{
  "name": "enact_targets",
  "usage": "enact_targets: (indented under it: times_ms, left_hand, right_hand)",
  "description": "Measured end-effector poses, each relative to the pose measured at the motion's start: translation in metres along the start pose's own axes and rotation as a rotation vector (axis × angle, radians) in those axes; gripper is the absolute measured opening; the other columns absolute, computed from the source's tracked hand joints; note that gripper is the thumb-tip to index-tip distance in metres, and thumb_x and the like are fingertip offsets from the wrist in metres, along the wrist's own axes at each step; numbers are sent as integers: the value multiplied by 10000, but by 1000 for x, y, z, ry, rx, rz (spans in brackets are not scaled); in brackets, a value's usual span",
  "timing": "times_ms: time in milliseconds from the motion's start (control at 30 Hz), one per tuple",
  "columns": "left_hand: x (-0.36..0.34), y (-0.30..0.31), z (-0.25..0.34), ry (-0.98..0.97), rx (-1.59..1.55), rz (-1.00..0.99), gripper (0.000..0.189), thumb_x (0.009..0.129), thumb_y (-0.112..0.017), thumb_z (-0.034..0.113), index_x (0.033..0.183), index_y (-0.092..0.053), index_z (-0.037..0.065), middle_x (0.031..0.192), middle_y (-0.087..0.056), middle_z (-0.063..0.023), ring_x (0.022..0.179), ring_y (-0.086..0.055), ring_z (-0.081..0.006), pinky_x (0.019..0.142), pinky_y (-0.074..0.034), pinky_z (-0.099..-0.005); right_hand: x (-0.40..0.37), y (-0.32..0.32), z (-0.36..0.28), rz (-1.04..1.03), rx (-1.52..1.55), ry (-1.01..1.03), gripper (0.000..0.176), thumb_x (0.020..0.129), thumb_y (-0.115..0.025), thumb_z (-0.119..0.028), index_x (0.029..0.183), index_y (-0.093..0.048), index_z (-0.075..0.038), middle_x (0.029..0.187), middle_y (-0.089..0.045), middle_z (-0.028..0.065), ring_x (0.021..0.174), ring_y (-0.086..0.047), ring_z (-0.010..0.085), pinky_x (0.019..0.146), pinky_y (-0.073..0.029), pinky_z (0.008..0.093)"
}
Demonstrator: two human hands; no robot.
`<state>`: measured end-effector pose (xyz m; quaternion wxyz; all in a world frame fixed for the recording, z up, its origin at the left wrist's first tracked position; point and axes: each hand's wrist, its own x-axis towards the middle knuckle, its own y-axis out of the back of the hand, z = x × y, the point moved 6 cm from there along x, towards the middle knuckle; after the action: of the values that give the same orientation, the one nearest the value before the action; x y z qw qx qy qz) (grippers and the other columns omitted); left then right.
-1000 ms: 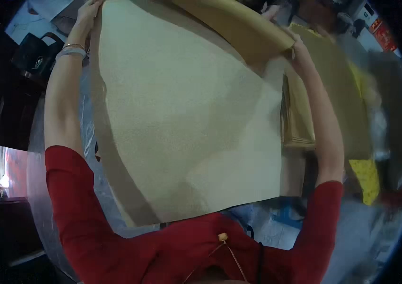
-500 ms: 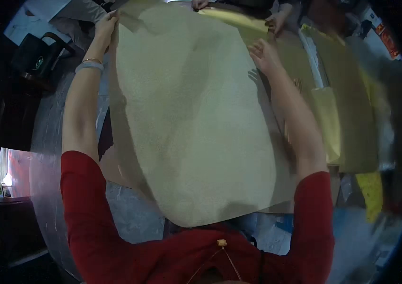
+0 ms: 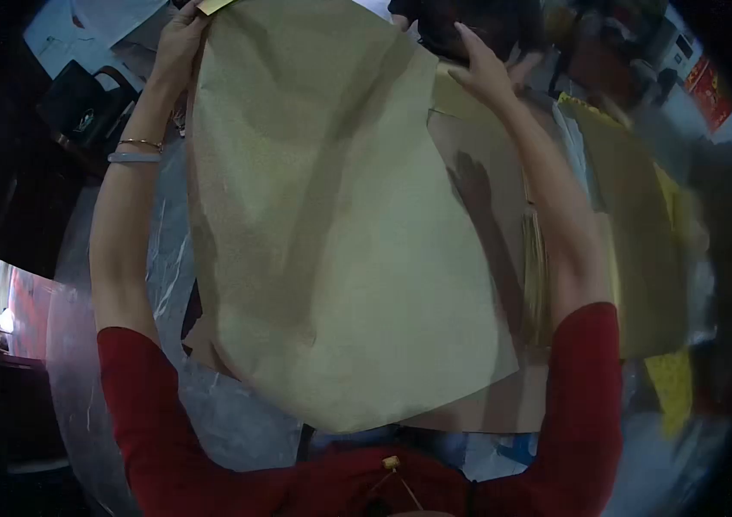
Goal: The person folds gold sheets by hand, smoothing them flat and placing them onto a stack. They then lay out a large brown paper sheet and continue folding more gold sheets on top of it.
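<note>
Head view: left hand (image 3: 180, 43) has the far left corner of a big pale sheet (image 3: 357, 258) pinched. Right hand (image 3: 488, 73) is spread, thumb apart, near the far right corner and seemingly holding nothing. The big pale sheet stretches over a brown sheet (image 3: 504, 405); can't tell how much of it touches. Looks like mid-handling to me; a two-handed grip would call for closing the right fingers on that far edge. Kinda in the way: another person's hand (image 3: 526, 67), blurry, just beside the right one. Folded stack (image 3: 536, 284) by the brown sheet's right edge, brown board (image 3: 641, 258) past it, yellow material (image 3: 670, 388) at the board's near edge.
</note>
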<state>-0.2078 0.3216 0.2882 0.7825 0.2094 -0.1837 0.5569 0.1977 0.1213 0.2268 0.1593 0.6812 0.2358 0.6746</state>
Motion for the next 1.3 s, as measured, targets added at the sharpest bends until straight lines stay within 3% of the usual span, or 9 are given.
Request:
enact_targets:
  times_ms: [100, 400, 733, 867, 1000, 1100, 1133, 1200, 1300]
  left_hand:
    - [6, 9, -7, 6, -2, -3, 359, 937, -575, 258, 1247, -567, 78, 1104, -617, -35, 974, -586, -129, 814, -495, -275]
    - [5, 29, -28, 52, -16, 6, 424, 906, -621, 292, 1254, -558, 58, 1019, -628, -23, 886, -580, -97, 745, -481, -244]
    - [-63, 1, -89, 507, 164, -295, 492, 803, -731, 227, 1214, -570, 9, 857, -617, 10, 695, -543, -64, 614, -436, -221]
    - [-97, 2, -140, 552, 247, 60, 351, 781, -708, 129, 1093, -630, -11, 805, -637, -6, 683, -602, -131, 608, -459, -233]
    - [-124, -36, -103, 98, 986, 280, 593, 758, -683, 102, 1297, -451, 16, 1295, -479, -203, 1127, -511, -355, 907, -426, -436]
    - [-185, -128, -63, -341, 882, -195, 637, 774, -664, 123, 1345, -395, 39, 1338, -451, -202, 1236, -425, -384, 996, -388, -431]
    - [-215, -150, -58, -169, 764, -387, 590, 861, -577, 203, 1381, -348, 42, 1419, -375, -183, 1322, -336, -364, 1074, -307, -447]
    - [-265, -192, -59, -266, 716, -748, 565, 932, -472, 308, 1406, -315, 44, 1479, -285, -173, 1377, -247, -348, 1115, -226, -465]
    - [-298, -215, -73, -176, 690, -892, 579, 959, -409, 374, 1420, -291, 43, 1504, -225, -182, 1404, -188, -332, 1136, -170, -468]
  right_hand:
    - [39, -12, -34, -305, 265, -23, 772, 754, -702, -163, 1423, -319, -119, 1355, -490, 136, 1220, -486, 320, 1025, -377, 382]
    - [80, -63, -16, -506, 236, -89, 382, 804, -631, -53, 1183, -599, -94, 1013, -679, 79, 930, -639, 196, 821, -484, 301]
    - [119, -34, -6, -289, -3, -25, 267, 817, -601, -139, 1082, -630, -128, 943, -683, 77, 889, -644, 245, 768, -482, 368]
    - [106, -37, -22, -247, -110, -23, 252, 811, -591, -145, 1059, -634, -150, 938, -683, 73, 889, -643, 263, 764, -476, 391]
    - [108, -40, -29, -236, -187, -17, 239, 805, -582, -151, 1036, -638, -171, 933, -683, 69, 889, -642, 282, 761, -471, 415]
    - [99, -49, -19, -297, -217, -29, 228, 809, -594, -123, 1025, -647, -176, 906, -690, 49, 880, -649, 264, 771, -441, 419]
    - [101, -55, -15, -267, -174, -12, 205, 802, -587, -115, 991, -640, -173, 895, -688, 35, 867, -647, 255, 768, -421, 418]
    - [104, -59, -11, -233, -121, 4, 182, 796, -580, -107, 958, -634, -171, 885, -686, 21, 854, -646, 246, 765, -400, 416]
    - [90, -67, -10, -231, -100, -52, 197, 797, -580, -106, 976, -629, -171, 916, -682, 21, 870, -641, 240, 774, -398, 416]
